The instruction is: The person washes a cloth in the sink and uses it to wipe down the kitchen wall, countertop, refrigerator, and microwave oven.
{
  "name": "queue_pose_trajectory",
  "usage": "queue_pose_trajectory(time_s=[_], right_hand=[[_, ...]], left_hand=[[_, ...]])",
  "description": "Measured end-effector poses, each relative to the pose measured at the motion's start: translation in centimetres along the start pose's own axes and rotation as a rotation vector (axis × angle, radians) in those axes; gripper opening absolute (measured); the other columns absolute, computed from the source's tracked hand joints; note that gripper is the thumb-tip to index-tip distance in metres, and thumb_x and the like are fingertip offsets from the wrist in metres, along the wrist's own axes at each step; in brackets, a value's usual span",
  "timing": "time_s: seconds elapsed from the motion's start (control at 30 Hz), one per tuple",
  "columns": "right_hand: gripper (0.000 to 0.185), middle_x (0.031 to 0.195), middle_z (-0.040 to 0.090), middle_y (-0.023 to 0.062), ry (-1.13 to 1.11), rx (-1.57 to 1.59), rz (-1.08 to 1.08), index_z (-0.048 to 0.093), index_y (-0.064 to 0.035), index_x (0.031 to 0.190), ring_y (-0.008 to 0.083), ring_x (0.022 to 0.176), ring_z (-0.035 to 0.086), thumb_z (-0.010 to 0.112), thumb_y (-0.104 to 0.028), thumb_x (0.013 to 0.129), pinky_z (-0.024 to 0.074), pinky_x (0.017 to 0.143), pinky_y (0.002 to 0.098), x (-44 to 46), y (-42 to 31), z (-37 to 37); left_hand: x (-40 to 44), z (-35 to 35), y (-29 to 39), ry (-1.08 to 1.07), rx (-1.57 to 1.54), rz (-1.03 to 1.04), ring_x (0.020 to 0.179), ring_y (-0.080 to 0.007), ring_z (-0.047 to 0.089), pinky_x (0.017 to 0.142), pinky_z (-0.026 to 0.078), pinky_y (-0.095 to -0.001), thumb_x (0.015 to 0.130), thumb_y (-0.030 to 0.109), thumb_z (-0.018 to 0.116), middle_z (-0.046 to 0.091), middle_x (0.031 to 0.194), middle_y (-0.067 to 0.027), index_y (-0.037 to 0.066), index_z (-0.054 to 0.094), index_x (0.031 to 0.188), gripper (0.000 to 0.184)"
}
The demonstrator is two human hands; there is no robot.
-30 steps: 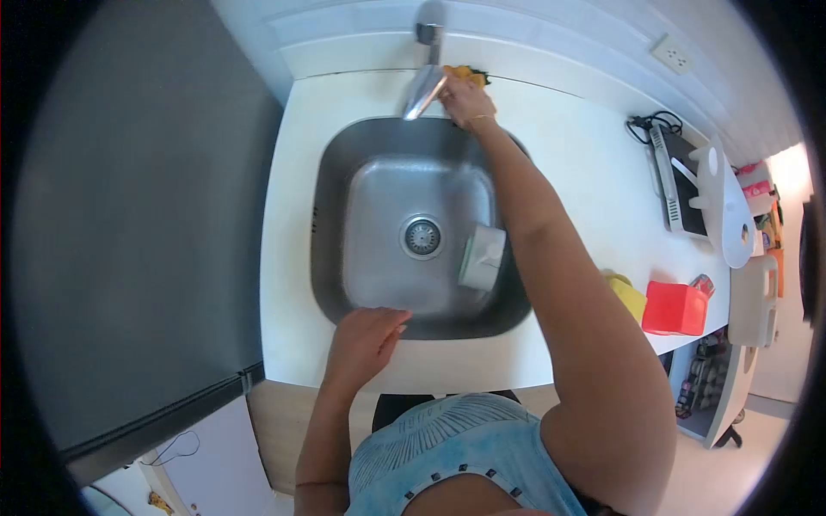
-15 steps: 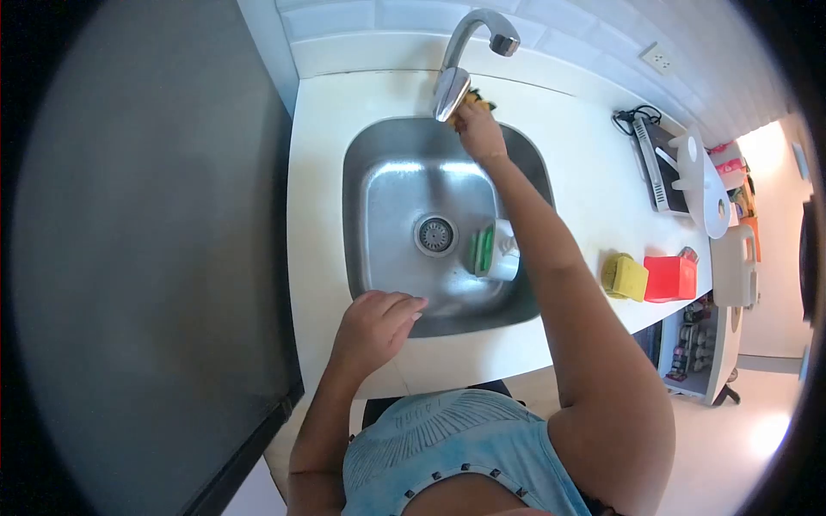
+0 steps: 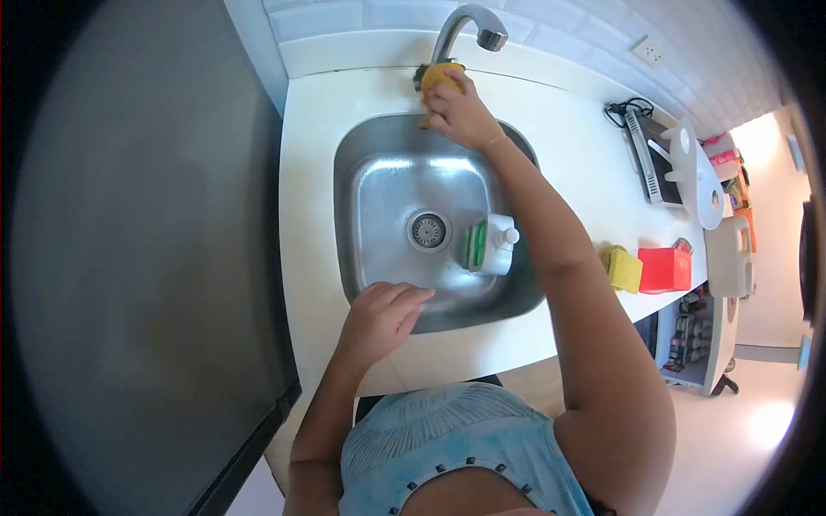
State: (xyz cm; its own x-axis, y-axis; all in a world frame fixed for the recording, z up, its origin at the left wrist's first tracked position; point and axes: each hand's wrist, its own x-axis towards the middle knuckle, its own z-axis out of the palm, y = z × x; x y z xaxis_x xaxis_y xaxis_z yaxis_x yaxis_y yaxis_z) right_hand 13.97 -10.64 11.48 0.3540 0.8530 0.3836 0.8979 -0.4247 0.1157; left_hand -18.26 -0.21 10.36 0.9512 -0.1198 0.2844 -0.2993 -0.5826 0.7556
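Note:
My right hand is closed around a yellow cloth with dark edges, pressing it over the base and handle of the chrome faucet. The cloth covers most of the handle. Over the front rim of the steel sink, my left hand hovers or rests with fingers loosely stretched and nothing held. Inside the sink, on its right side, stands a white pump bottle in a holder, with a green and white sponge at its left side.
Right of the sink are a yellow container, a red container and a black portable cooktop with a white item leaning on it. A white jug stands further right. A tall grey panel borders the left.
My right hand has moved left with the cloth, from the faucet handle's right side to over the handle. The left hand has barely shifted. The view has moved slightly.

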Motion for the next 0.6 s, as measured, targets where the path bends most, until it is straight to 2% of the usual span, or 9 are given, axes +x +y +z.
queue_pose_trajectory(time_s=[0.13,0.23,0.3,0.33,0.4,0.47,0.53,0.57,0.6], right_hand=[[0.018,0.099,0.056,0.0046,0.093,0.091,-0.072,0.062,-0.005,0.084,0.0216,0.109,0.048,0.052,-0.019,0.077,0.0231,0.108,0.0396,-3.0,-0.5,0.4],[0.02,0.099,0.054,0.0088,0.091,0.109,-0.021,0.061,-0.0035,0.09,0.0267,0.11,0.046,0.053,-0.016,0.077,0.0277,0.106,0.0387,-4.6,-3.6,0.2],[0.018,0.099,0.052,0.0111,0.112,0.281,-0.02,0.059,-0.0038,0.092,0.0306,0.109,0.046,0.053,-0.013,0.078,0.0348,0.101,0.0397,-4.6,-6.7,0.8],[0.018,0.099,0.052,0.0111,0.114,0.284,-0.028,0.059,-0.0038,0.092,0.0306,0.109,0.046,0.053,-0.013,0.078,0.0348,0.101,0.0397,-3.6,-7.4,1.1],[0.018,0.1,0.052,0.0111,0.162,0.245,0.171,0.059,-0.0058,0.091,0.0314,0.106,0.047,0.051,-0.017,0.079,0.0424,0.092,0.0383,-0.5,-9.4,0.4],[0.018,0.105,0.052,0.0097,0.178,-0.105,0.295,0.058,-0.0054,0.094,0.0274,0.104,0.051,0.051,-0.013,0.079,0.0408,0.092,0.0395,4.8,-7.5,1.8],[0.02,0.103,0.057,0.0102,0.174,-0.406,0.403,0.059,-0.005,0.094,0.0271,0.099,0.056,0.046,-0.014,0.081,0.035,0.096,0.0435,8.8,-4.5,3.9],[0.02,0.103,0.057,0.0102,0.189,-0.405,0.407,0.059,-0.005,0.094,0.0271,0.099,0.056,0.046,-0.014,0.081,0.035,0.096,0.0435,10.1,-3.0,5.1],[0.021,0.098,0.06,0.011,-0.121,-0.433,0.469,0.059,-0.0047,0.094,0.0271,0.095,0.058,0.045,-0.014,0.082,0.0306,0.099,0.045,11.2,-1.8,6.3]], left_hand=[[0.0,0.2,0.3,-0.015,0.007,-0.016,0.083,-0.0263,0.06,0.076,0.046,-0.0375,0.078,0.008,0.061,0.064,0.09,-0.0085,0.006,0.063,0.095,0.017],[-0.1,-0.1,0.1,-0.056,0.059,-0.01,0.084,-0.0263,0.06,0.078,0.046,-0.0374,0.078,0.008,0.061,0.064,0.091,-0.0082,0.006,0.063,0.095,0.017],[-0.1,-0.1,0.1,-0.028,0.014,-0.013,0.083,-0.0268,0.06,0.076,0.046,-0.0373,0.078,0.008,0.061,0.064,0.09,-0.0086,0.006,0.063,0.095,0.017],[-0.2,0.0,0.0,-0.022,0.018,-0.017,0.083,-0.0268,0.06,0.076,0.046,-0.0373,0.078,0.008,0.061,0.064,0.09,-0.0086,0.006,0.063,0.095,0.017],[-0.6,0.0,-0.3,-0.046,0.035,-0.033,0.083,-0.0267,0.06,0.076,0.047,-0.0369,0.077,0.008,0.062,0.064,0.09,-0.0089,0.006,0.063,0.096,0.018],[-0.8,-0.2,-0.5,-0.055,0.033,-0.048,0.082,-0.0263,0.06,0.075,0.047,-0.0371,0.077,0.007,0.062,0.064,0.09,-0.0091,0.006,0.063,0.096,0.019],[-1.0,0.0,-0.6,-0.053,0.037,-0.053,0.081,-0.026,0.061,0.075,0.048,-0.0373,0.076,0.006,0.063,0.064,0.089,-0.0093,0.007,0.064,0.096,0.02],[-1.2,0.1,-0.6,-0.02,0.031,-0.049,0.081,-0.0256,0.061,0.074,0.048,-0.0379,0.076,0.005,0.063,0.065,0.089,-0.0097,0.007,0.064,0.096,0.021],[-1.3,0.1,-0.9,0.011,0.026,-0.044,0.08,-0.0251,0.062,0.073,0.048,-0.0385,0.075,0.004,0.064,0.065,0.089,-0.01,0.007,0.064,0.096,0.021]])
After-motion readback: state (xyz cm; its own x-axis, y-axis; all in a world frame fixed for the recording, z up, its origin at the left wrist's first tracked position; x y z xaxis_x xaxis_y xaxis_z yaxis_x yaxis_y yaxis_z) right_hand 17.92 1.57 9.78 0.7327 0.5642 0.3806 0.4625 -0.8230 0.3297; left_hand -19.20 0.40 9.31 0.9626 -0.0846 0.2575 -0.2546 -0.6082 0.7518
